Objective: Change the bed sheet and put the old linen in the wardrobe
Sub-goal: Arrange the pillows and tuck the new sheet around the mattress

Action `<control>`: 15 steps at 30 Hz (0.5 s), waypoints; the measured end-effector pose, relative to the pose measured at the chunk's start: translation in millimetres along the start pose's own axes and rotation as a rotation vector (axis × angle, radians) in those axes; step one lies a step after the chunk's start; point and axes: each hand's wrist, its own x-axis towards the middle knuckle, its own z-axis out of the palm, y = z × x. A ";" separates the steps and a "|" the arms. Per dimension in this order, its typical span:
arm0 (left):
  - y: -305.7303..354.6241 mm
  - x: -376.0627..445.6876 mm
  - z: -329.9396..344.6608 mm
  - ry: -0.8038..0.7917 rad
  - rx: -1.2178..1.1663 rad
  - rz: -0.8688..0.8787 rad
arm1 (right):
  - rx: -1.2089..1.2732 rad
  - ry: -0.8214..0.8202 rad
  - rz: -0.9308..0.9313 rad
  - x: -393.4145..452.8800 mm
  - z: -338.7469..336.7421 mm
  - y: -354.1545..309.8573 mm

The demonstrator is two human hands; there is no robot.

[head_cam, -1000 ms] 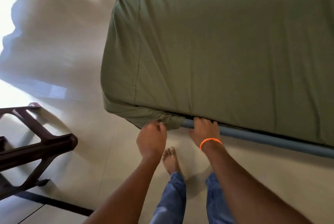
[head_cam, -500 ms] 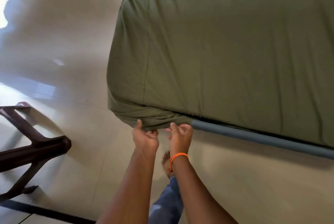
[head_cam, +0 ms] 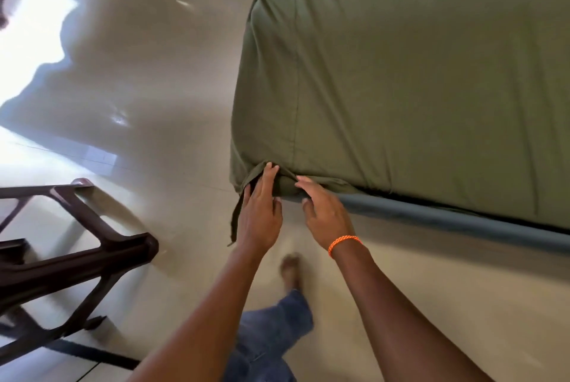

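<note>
The green bed sheet is stretched over the mattress, its bunched corner lying directly under the fingers of both hands. The left hand is laid flat on that corner with fingers straight, a loose strip of sheet hanging just to its left. The right hand is spread open beside it, fingertips touching the fold above the grey bed rail. A dark chair stands well apart, left of the fingers.
</note>
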 end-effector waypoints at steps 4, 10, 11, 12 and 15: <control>-22.0 11.9 -14.7 0.089 0.300 0.288 | -0.239 -0.029 0.051 21.1 2.4 -15.7; -24.1 8.6 -6.0 0.074 0.514 0.190 | -0.397 -0.254 0.318 68.6 -4.5 -41.1; -22.6 7.8 -3.5 0.075 0.519 0.063 | -0.378 -0.287 0.386 79.3 -4.7 -46.0; -23.3 10.7 0.2 0.060 0.496 -0.066 | -0.340 -0.317 0.440 88.3 -5.5 -49.5; -29.8 27.9 11.9 -0.010 0.382 -0.285 | -0.319 -0.381 0.471 96.9 -3.0 -50.4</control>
